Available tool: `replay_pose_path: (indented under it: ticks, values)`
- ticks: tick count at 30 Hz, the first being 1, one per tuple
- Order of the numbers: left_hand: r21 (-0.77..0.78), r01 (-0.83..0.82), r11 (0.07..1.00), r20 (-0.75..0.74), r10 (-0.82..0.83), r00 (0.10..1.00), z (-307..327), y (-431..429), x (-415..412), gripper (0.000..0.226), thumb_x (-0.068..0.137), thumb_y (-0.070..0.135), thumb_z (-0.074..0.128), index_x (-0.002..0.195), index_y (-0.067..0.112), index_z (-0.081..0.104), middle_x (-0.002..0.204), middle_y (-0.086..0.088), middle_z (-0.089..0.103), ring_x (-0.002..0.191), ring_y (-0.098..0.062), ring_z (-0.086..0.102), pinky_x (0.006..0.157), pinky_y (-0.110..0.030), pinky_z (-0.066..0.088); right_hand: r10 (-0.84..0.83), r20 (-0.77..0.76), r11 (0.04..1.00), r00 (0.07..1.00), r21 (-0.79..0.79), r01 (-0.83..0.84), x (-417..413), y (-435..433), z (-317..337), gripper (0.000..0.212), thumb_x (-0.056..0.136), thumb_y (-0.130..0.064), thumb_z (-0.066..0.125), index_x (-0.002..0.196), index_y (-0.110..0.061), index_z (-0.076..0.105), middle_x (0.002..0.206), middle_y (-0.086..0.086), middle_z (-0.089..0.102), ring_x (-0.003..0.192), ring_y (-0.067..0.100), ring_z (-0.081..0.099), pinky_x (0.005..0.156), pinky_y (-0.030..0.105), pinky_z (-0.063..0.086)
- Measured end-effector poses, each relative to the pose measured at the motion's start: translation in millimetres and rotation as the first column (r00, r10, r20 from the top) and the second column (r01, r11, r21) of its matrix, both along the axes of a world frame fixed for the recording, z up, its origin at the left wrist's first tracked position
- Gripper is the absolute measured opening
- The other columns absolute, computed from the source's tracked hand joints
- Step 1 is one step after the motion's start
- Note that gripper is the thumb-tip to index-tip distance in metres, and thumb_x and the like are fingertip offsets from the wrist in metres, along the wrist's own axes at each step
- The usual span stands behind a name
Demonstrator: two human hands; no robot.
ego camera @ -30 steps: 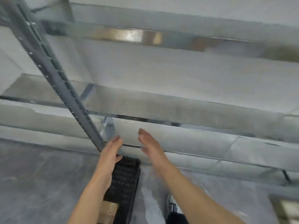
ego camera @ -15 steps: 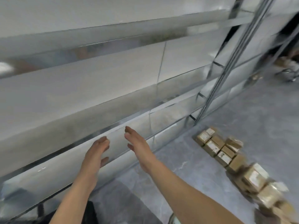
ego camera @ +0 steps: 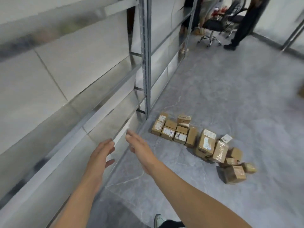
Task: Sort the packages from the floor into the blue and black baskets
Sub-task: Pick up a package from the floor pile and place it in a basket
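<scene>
Both grips are released and hold nothing. The left grip, low and left of centre, has its fingers straight and close together, with the thumb spread to the side. The right grip is just beside it to the right, also flat with straight fingers. Both are held out in front of the lower rails of the shelf rack. The packages lie on the grey floor right of centre. They are brown cardboard boxes in a strip running from the foot of a metal post toward the lower right. There are roughly sixteen, though overlap blurs the exact count. At upper right are one office chair and one standing person's dark-trousered legs. One shoe shows at the bottom edge
</scene>
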State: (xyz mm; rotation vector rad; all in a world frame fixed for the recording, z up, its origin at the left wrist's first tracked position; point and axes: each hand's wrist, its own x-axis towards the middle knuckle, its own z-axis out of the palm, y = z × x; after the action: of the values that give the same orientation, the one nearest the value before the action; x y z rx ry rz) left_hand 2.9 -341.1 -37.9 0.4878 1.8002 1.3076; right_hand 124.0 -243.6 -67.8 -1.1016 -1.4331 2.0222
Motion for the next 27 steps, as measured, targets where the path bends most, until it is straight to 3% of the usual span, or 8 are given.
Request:
replay_pose_path:
  ticks: [6,12,19,23,27]
  values:
    - [-0.005,0.191,0.981,0.067,-0.191,0.979,-15,94,56,0.028,0.103,0.037,0.060,0.129,0.028,0.065,0.129,0.008,0.067,0.122,-0.011,0.062,0.103,-0.043,0.051,-0.216,0.016,0.974,0.976,-0.063,0.217,68,65,-24,0.052,0.104,-0.046,0.057,0.154,-0.035,0.049,0.161,-0.011,0.044,0.149,0.009,0.038,0.127,0.043,0.027]
    - [-0.076,0.422,0.904,0.109,-0.413,0.904,-45,170,90,0.040,0.102,0.041,0.060,0.140,0.028,0.058,0.136,0.008,0.063,0.125,-0.009,0.059,0.108,-0.045,0.049,-0.391,0.063,0.909,0.918,-0.129,0.396,114,108,-47,0.053,0.104,-0.047,0.057,0.155,-0.035,0.047,0.161,-0.011,0.043,0.149,0.012,0.038,0.127,0.045,0.028]
    - [-0.128,0.593,0.795,0.180,-0.569,0.802,-76,252,109,0.034,0.103,0.044,0.059,0.135,0.033,0.058,0.136,0.012,0.060,0.124,-0.005,0.058,0.108,-0.043,0.050,-0.531,0.161,0.821,0.832,-0.145,0.552,145,159,-71,0.052,0.107,-0.045,0.053,0.157,-0.032,0.044,0.161,-0.009,0.042,0.149,0.013,0.039,0.126,0.040,0.030]
    - [-0.163,0.655,0.737,0.192,-0.628,0.754,-85,294,116,0.015,0.104,0.044,0.056,0.118,0.039,0.058,0.131,0.012,0.060,0.121,-0.005,0.057,0.109,-0.045,0.049,-0.589,0.206,0.775,0.781,-0.127,0.619,154,186,-83,0.051,0.107,-0.046,0.053,0.155,-0.031,0.044,0.159,-0.008,0.044,0.146,0.012,0.042,0.123,0.038,0.033]
    - [-0.210,0.700,0.683,0.210,-0.668,0.714,-93,326,127,0.017,0.105,0.045,0.054,0.119,0.037,0.055,0.127,0.012,0.058,0.122,-0.009,0.055,0.110,-0.044,0.048,-0.629,0.240,0.731,0.740,-0.143,0.667,165,206,-92,0.048,0.105,-0.049,0.054,0.151,-0.037,0.046,0.157,-0.009,0.046,0.144,0.014,0.044,0.122,0.038,0.034]
